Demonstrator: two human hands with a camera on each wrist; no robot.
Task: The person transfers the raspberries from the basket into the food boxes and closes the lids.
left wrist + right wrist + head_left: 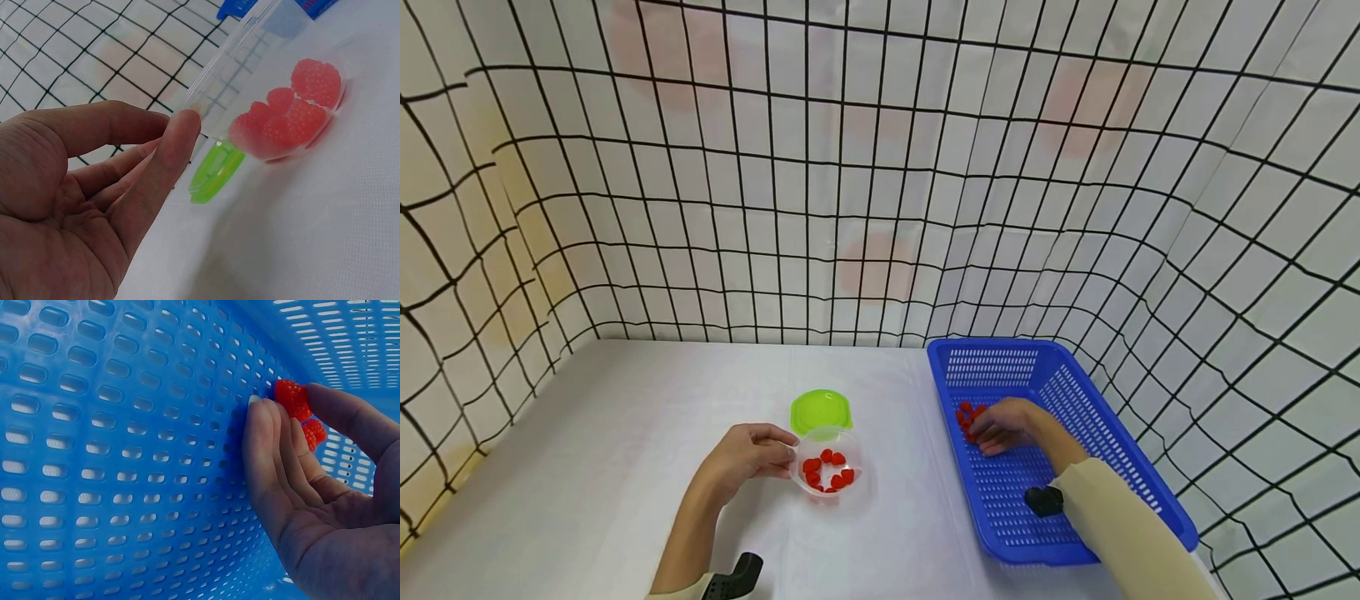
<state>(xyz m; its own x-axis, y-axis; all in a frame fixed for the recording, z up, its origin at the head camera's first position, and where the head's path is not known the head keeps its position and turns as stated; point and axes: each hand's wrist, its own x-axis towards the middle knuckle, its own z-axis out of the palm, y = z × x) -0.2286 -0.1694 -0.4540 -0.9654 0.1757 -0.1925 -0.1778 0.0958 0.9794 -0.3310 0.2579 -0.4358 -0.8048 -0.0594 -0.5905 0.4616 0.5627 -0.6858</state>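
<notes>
Left hand [747, 454] pinches the tub [826, 471], likely steadying it, while right of it, right hand [1006, 423] half-curls at berries [291, 399], grip unclear.

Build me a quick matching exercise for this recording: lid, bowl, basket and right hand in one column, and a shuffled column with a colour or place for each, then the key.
Things
1. lid
2. bowl
3. basket
4. right hand

Colour or place
A. clear, with red berries in it
B. inside the basket
C. green
D. blue, with slotted walls

Right pairs: 1-C, 2-A, 3-D, 4-B
</notes>
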